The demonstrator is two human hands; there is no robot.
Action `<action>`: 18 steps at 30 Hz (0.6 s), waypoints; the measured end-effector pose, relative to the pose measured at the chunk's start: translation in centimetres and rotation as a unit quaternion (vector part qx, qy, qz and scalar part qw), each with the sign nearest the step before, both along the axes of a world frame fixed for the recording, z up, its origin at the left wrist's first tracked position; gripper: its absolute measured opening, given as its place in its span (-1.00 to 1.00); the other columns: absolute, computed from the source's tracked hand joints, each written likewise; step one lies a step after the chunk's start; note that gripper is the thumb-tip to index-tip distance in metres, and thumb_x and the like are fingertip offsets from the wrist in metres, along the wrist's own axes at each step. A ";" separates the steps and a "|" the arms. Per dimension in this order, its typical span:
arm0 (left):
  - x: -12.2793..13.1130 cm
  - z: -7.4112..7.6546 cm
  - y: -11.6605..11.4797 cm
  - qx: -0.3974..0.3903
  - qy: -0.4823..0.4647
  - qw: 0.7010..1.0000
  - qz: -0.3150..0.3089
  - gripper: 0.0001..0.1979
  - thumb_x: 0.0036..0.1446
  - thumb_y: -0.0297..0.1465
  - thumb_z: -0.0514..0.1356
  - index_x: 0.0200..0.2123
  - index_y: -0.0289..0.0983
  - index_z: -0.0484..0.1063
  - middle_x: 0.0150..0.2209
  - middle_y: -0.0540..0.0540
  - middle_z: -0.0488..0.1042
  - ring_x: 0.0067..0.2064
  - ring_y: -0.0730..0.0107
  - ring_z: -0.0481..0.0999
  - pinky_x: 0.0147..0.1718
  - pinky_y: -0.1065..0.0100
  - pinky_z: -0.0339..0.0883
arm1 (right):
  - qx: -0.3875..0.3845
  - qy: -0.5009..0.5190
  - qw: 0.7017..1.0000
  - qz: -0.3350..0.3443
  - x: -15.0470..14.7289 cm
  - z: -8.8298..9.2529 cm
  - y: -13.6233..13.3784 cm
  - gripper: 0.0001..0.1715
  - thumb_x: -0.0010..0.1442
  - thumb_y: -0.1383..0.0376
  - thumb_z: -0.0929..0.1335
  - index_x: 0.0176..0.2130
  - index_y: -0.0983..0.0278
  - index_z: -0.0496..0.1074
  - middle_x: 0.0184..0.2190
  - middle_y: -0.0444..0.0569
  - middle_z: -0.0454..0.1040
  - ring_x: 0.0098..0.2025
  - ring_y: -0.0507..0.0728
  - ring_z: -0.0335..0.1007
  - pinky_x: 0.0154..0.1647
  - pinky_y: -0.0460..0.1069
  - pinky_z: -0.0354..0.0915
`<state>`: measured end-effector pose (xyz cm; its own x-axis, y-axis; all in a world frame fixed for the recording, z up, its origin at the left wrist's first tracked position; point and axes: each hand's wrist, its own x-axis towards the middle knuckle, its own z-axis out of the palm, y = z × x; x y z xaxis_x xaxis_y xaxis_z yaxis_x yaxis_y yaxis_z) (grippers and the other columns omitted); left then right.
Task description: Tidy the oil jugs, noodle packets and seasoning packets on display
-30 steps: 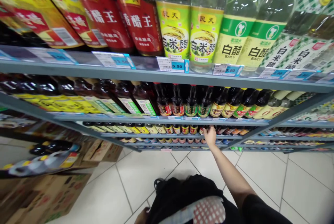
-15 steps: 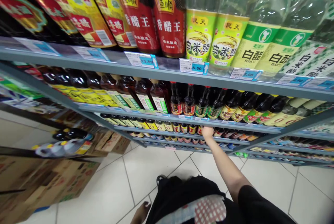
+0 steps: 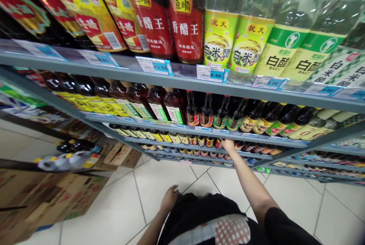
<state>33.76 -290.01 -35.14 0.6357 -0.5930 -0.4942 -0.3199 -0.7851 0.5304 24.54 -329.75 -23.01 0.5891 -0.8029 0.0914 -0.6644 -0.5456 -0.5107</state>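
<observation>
My right hand [image 3: 228, 145] reaches into the third shelf row down. Its fingers are at the small bottles with red and yellow labels [image 3: 218, 143], and the fingertips are hidden, so whether it grips one cannot be told. Lower left, my left hand [image 3: 170, 197] hangs beside my dark clothing, away from the shelves. Its fingers are loosely bent and look partly apart, with a small pale spot near the tips that I cannot make out. Just above my right hand stand dark sauce bottles with green labels [image 3: 221, 119].
Large vinegar bottles with red labels [image 3: 186, 28] and clear ones with yellow-green labels [image 3: 221, 39] fill the top shelf, above a grey shelf edge [image 3: 182, 77] with price tags. Cardboard boxes [image 3: 57, 199] and grey jugs [image 3: 67, 161] stand at left. Tiled floor [image 3: 114, 203] lies below.
My left hand has risen and swung forward and to the right, coming further into view. My right hand has shifted very slightly right, still at the same shelf row.
</observation>
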 end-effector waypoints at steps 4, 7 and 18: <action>2.0 4.7 -11.8 -0.158 -0.085 0.979 -0.094 -0.63 0.36 -0.41 -0.05 0.15 -0.33 0.36 0.16 -0.27 0.43 0.19 0.21 0.45 0.22 0.19 0.31 | 0.005 -0.028 0.999 -0.034 -1.1 -0.2 2.5 -0.56 0.30 0.25 0.34 0.11 0.40 0.44 0.01 0.27 0.52 0.12 0.33 0.44 0.22 0.15 0.29; 1.6 8.6 -19.7 -0.226 -0.155 0.953 -0.132 -0.57 0.38 -0.35 -0.03 0.26 -0.26 0.26 0.24 -0.24 0.34 0.27 0.21 0.34 0.27 0.18 0.24 | 0.003 -0.061 0.998 -0.017 -4.4 -0.8 5.4 -0.46 0.31 0.21 0.33 0.19 0.43 0.35 0.10 0.29 0.46 0.20 0.31 0.37 0.25 0.14 0.30; 1.9 12.0 -31.3 -0.120 -0.263 0.955 -0.066 -0.63 0.32 -0.37 0.14 0.13 -0.40 0.43 -0.01 -0.31 0.53 0.03 0.08 0.54 0.10 -0.01 0.37 | 0.102 -0.096 0.981 -0.134 -30.8 -7.9 17.2 -0.43 0.22 0.18 0.28 0.19 0.25 0.34 0.15 0.12 0.42 0.07 0.24 0.50 0.14 0.17 0.45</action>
